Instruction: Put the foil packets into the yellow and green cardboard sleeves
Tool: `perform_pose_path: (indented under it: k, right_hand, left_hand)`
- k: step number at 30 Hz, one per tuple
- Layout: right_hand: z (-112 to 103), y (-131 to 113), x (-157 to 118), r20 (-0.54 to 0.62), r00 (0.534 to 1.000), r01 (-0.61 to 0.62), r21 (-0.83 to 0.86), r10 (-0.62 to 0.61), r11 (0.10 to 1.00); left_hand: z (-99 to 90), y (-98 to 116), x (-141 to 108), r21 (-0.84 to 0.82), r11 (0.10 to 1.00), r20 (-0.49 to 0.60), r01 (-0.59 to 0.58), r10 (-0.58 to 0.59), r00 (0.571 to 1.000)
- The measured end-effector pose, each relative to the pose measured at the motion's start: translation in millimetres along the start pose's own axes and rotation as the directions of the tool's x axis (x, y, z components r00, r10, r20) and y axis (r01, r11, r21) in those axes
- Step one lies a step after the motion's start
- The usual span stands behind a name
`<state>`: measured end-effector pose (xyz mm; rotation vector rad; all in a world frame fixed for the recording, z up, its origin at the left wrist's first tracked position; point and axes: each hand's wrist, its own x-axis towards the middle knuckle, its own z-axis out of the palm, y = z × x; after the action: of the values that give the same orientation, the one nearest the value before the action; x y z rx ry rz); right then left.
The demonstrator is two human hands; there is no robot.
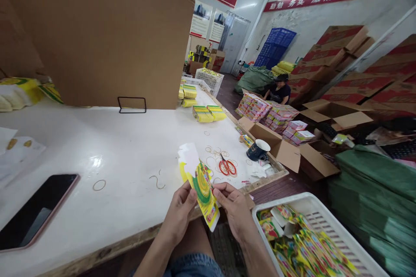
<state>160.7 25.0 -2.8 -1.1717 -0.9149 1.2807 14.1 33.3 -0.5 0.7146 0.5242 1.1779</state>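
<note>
Above the table's front edge, my left hand [182, 202] and my right hand [232, 201] hold a yellow-and-green printed carton [205, 190] between them. It looks flat and is tilted, with its lower end pointing toward me. Fingers and thumbs of both hands are closed on its two sides. White and yellow card flaps [189, 156] stick out behind its upper end; whether they belong to the same carton or another I cannot tell. Beyond my right hand lie scissors [227, 166] with red handles, among several loose rubber bands [210, 150].
Right of me stands a white basket [313, 199] full of similar cartons. A dark mug [258, 151] is near the table's right edge, a phone [39, 210] at left. Bundled yellow cartons [208, 113] lie farther back, before a big cardboard sheet [130, 43]. A person [280, 90] sits beyond boxes.
</note>
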Motion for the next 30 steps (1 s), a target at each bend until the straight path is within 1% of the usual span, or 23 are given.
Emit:
perform_pose_path:
  k: [2,4,7,9,12,14,16,18,21,25,27,30]
  right_hand:
    - [2,-2,-3,0.023,1.000,0.000,-0.018,0.001,1.000]
    - [3,-7,-7,0.041,0.999,0.004,-0.048,-0.002,0.999]
    - [6,-13,-11,0.080,0.997,-0.003,-0.106,0.011,0.994]
    - [9,-14,-13,0.074,0.997,0.008,-0.141,0.003,0.990]
    - [12,-11,-13,0.010,0.996,0.083,-0.222,-0.083,0.971]
    - [12,-8,-12,-0.028,0.989,0.130,-0.309,-0.146,0.942]
    - [10,-7,-10,-0.034,0.982,0.158,-0.385,-0.185,0.909]
    - [7,-10,-9,0.018,0.978,0.196,-0.413,-0.207,0.890]
    - [4,-21,-9,0.138,0.963,0.266,-0.390,-0.230,0.882]
    - [0,-40,-6,0.288,0.938,0.294,-0.362,-0.194,0.884]
    - [-3,-46,-2,0.353,0.920,0.299,-0.358,-0.168,0.884]
    - [-7,-52,2,0.380,0.909,0.340,-0.430,-0.174,0.836]
  left_hand:
    - [0.0,2,-3,-0.017,1.000,0.010,0.003,-0.003,1.000]
    - [0.5,1,-4,0.016,1.000,-0.003,-0.012,0.012,1.000]
    - [1.3,-3,-2,0.080,0.997,-0.071,-0.022,0.027,0.997]
    - [1.1,-5,0,0.107,0.994,-0.130,-0.013,0.027,0.991]
    - [0.5,-7,2,0.155,0.987,-0.178,-0.028,0.055,0.983]
    - [1.0,-5,1,0.213,0.975,-0.210,-0.068,0.114,0.971]
    - [3.2,-2,-3,0.269,0.958,-0.222,-0.100,0.162,0.961]
    - [6.3,2,-7,0.283,0.952,-0.188,-0.113,0.171,0.967]
    - [9.9,7,-12,0.266,0.958,-0.109,-0.112,0.145,0.983]
    - [9.9,10,-16,0.278,0.958,0.020,-0.070,0.067,0.998]
    - [9.5,9,-17,0.254,0.967,0.066,-0.038,0.022,0.998]
    - [10.3,6,-18,0.204,0.979,0.099,0.003,-0.024,0.995]
